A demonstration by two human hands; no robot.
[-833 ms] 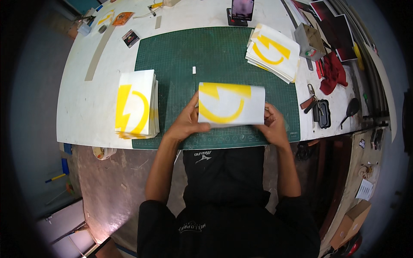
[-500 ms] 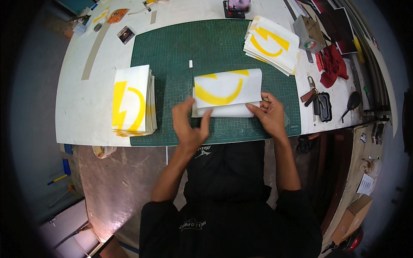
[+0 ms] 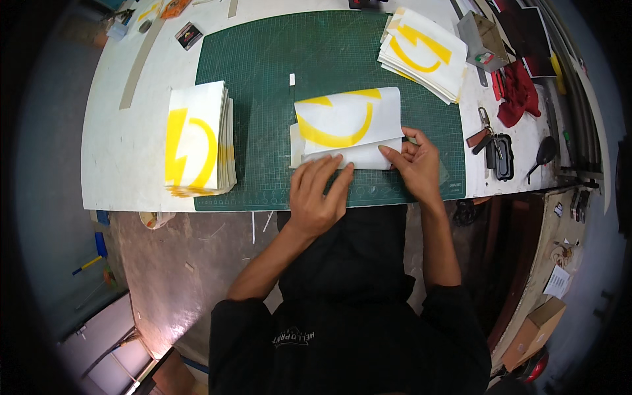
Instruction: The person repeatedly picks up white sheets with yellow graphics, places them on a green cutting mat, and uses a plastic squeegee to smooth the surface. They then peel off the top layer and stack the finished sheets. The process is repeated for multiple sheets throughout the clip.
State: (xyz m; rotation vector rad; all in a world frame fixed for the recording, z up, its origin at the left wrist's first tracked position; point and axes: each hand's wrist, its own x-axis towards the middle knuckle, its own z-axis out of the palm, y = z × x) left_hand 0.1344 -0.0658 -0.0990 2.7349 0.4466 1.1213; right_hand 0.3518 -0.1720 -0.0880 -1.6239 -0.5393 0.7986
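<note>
A white sheet with a yellow print (image 3: 333,126) lies folded over on the green cutting mat (image 3: 263,59), its lower flap uneven along the near edge. My left hand (image 3: 319,196) rests its fingertips on the near left part of that flap, fingers stretched and slightly spread. At the near right corner, my right hand (image 3: 418,164) pinches the sheet between thumb and fingers. A pale strip (image 3: 296,146) sticks out from under the sheet's left side. To the left stands a stack of similar printed sheets (image 3: 197,141), and another stack (image 3: 421,56) lies at the far right of the mat.
A small white piece (image 3: 292,79) lies on the mat beyond the sheet. Right of the mat are keys (image 3: 484,135), a black tray (image 3: 503,158), a black spoon (image 3: 544,153), a red cloth (image 3: 519,99) and a metal box (image 3: 486,43). A small dark box (image 3: 189,36) sits far left.
My left hand has moved right and come down on the sheet's near edge. My right hand keeps its pinch. The sheet's upper layer has shifted slightly, baring more of the strip at left.
</note>
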